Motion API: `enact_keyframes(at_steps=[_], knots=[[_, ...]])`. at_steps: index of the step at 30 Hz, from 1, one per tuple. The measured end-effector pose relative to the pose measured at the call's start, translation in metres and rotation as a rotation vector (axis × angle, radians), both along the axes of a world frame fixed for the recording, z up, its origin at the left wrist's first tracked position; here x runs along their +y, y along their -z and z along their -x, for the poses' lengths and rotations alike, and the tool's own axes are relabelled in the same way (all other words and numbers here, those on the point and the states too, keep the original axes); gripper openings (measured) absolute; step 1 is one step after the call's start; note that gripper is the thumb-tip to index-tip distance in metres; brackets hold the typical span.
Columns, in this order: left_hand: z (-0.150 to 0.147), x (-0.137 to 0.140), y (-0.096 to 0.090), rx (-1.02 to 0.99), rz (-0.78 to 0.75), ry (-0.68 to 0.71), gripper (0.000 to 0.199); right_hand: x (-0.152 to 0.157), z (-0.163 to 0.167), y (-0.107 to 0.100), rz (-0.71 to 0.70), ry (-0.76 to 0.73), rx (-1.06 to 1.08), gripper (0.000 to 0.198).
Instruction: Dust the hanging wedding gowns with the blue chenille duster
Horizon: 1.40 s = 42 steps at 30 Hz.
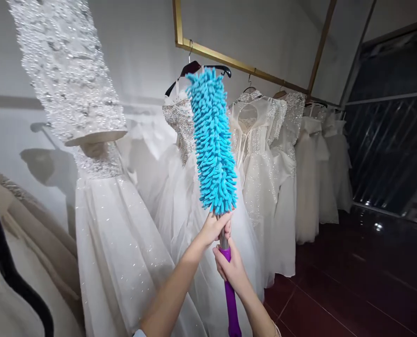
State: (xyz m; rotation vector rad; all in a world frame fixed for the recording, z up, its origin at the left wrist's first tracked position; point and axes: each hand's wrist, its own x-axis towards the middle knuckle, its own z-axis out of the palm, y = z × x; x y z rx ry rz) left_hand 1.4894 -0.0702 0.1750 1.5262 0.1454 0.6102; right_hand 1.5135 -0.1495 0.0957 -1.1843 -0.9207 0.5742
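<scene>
A duster [215,145] with a fluffy blue chenille head stands nearly upright in front of me, tilted slightly to the left. Just below its head, my left hand [215,228] is wrapped round the metal shaft. Lower down, my right hand [231,264] grips the top of the purple handle [232,309]. Behind the duster head hangs a beaded white gown [180,126] on a black hanger [190,68], partly hidden by the blue strands. I cannot tell whether the strands touch the gown.
White gowns [257,154] hang along a gold rail [229,61] towards the right. On the left a sparkling gown [106,210] stands close, with a large beaded white piece [68,70] above it. A black curved bar [4,257] crosses the lower left. The floor [320,290] is dark red tile.
</scene>
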Motion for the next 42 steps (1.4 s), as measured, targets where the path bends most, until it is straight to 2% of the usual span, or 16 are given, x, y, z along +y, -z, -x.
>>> enact_keyframes(at_steps=[4, 7, 10, 15, 17, 20, 22, 24, 28, 31, 34, 38, 40, 42], knots=[[-0.046, 0.032, 0.023, 0.018, 0.065, -0.019, 0.035, 0.026, -0.035, 0.011, 0.05, -0.003, 0.07, 0.048], [-0.081, 0.044, 0.038, 0.057, 0.098, 0.005, 0.033, 0.034, -0.065, 0.024, 0.096, 0.06, 0.089, 0.051], [-0.112, 0.051, 0.031, 0.065, 0.09, 0.061, 0.034, 0.039, -0.093, 0.016, 0.108, 0.112, 0.073, 0.053], [-0.145, 0.077, 0.002, -0.006, 0.074, 0.133, 0.035, 0.061, -0.129, -0.018, 0.082, 0.084, 0.01, 0.05], [-0.153, 0.09, 0.005, -0.022, 0.096, 0.131, 0.035, 0.073, -0.139, -0.018, 0.096, 0.046, 0.002, 0.048], [-0.166, 0.1, 0.025, -0.015, 0.139, 0.11, 0.033, 0.083, -0.152, 0.0, 0.134, 0.036, 0.013, 0.045], [-0.177, 0.098, 0.038, -0.012, 0.158, 0.115, 0.032, 0.083, -0.159, 0.015, 0.142, 0.052, 0.057, 0.05], [-0.19, 0.092, 0.044, -0.015, 0.166, 0.145, 0.03, 0.078, -0.168, 0.024, 0.137, 0.087, 0.094, 0.058], [-0.213, 0.081, 0.037, -0.066, 0.197, 0.196, 0.026, 0.07, -0.19, 0.019, 0.166, 0.139, 0.03, 0.061], [-0.228, 0.078, 0.042, -0.173, 0.302, 0.153, 0.031, 0.069, -0.212, 0.017, 0.207, 0.15, -0.021, 0.058], [-0.249, 0.078, 0.061, -0.213, 0.401, 0.053, 0.033, 0.069, -0.239, 0.031, 0.192, 0.109, -0.073, 0.055], [-0.297, 0.071, 0.081, -0.162, 0.409, -0.045, 0.03, 0.063, -0.29, 0.06, 0.172, 0.118, -0.052, 0.059], [-0.329, 0.064, 0.078, -0.149, 0.395, -0.042, 0.029, 0.057, -0.322, 0.062, 0.165, 0.197, -0.05, 0.056], [-0.364, 0.055, 0.064, -0.121, 0.335, -0.003, 0.029, 0.047, -0.358, 0.053, 0.15, 0.239, -0.092, 0.051]])
